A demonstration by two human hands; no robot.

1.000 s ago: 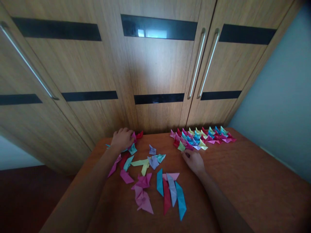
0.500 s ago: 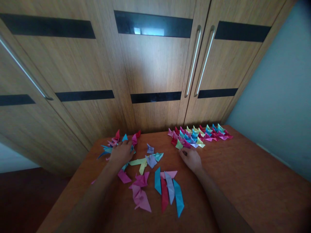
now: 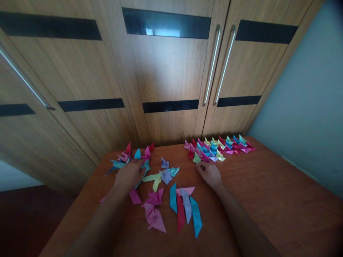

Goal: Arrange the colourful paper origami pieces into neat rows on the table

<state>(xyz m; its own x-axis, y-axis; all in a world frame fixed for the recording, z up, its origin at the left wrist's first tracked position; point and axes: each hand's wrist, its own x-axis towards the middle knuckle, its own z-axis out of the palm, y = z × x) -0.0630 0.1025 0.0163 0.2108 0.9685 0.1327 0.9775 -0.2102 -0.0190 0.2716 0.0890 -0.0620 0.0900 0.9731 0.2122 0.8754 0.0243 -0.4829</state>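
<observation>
My left hand (image 3: 130, 174) is low over a loose pile of folded paper pieces at the table's left, its fingers bent and drawn together. A teal paper piece (image 3: 146, 166) is beside its fingertips, with a pink paper piece (image 3: 146, 152) just beyond. Whatever lies under the fingers is hidden. My right hand (image 3: 211, 174) rests on the table in a loose fist, no paper showing in it. Its knuckles are close to a light green paper piece (image 3: 197, 158) at the near left corner of several tight rows of folded paper pieces (image 3: 214, 147).
Lilac folded pieces (image 3: 166, 175), a yellow piece (image 3: 155, 180) and pink pieces (image 3: 154, 216) lie between my forearms. Flat folded strips (image 3: 196, 216) in blue, red and lilac are nearer me. A wooden wardrobe (image 3: 166, 71) backs the table (image 3: 268, 200); a wall (image 3: 302, 107) stands right.
My left hand has drawn slightly back and left, its fingers more bunched, uncovering more of the blue, pink and teal pieces. My right hand keeps its place. The view has shifted slightly.
</observation>
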